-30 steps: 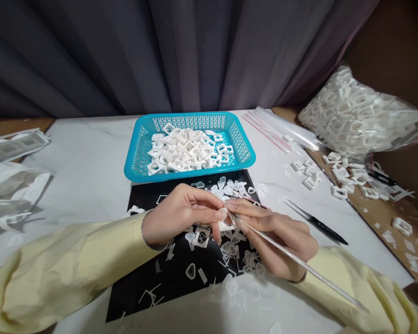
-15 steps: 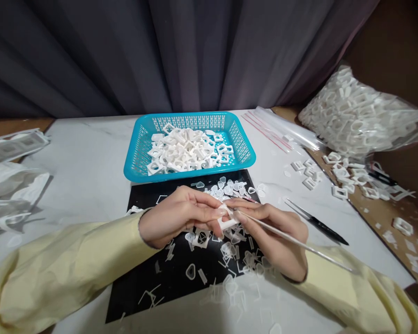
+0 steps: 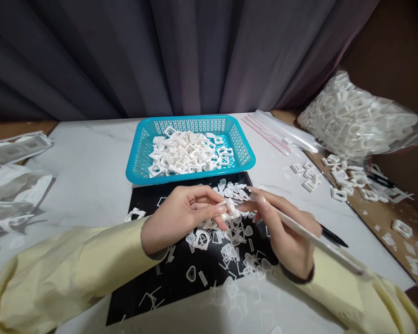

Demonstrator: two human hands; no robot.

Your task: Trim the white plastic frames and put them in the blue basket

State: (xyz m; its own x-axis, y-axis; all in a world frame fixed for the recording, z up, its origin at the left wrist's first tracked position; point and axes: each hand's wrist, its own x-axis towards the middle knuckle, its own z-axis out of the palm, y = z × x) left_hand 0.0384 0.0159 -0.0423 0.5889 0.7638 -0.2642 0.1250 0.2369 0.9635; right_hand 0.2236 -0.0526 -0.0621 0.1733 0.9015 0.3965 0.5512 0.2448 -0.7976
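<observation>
My left hand (image 3: 186,215) pinches a small white plastic frame (image 3: 231,209) between thumb and fingers, above the black mat (image 3: 135,278). My right hand (image 3: 287,227) grips a long slim metal tool (image 3: 308,233) like a pen, its handle slanting back over the wrist. The tool's tip reaches toward the right side of the frame; whether it touches cannot be made out. Beneath both hands lie thin white plastic scraps (image 3: 230,253) and a loose square white piece (image 3: 201,240). The blue basket (image 3: 191,178) just beyond holds a heap of white pieces (image 3: 186,150).
Black-handled tweezers (image 3: 334,235) lie partly behind my right hand. A clear bag of white pieces (image 3: 358,116) leans at the right, near loose frames (image 3: 339,175). Zip bags (image 3: 285,132) lie behind. White frames in plastic (image 3: 14,185) sit at the left.
My right hand has drawn back slightly to the right, away from the frame, with the metal tool. The white frame has been turned in my left hand.
</observation>
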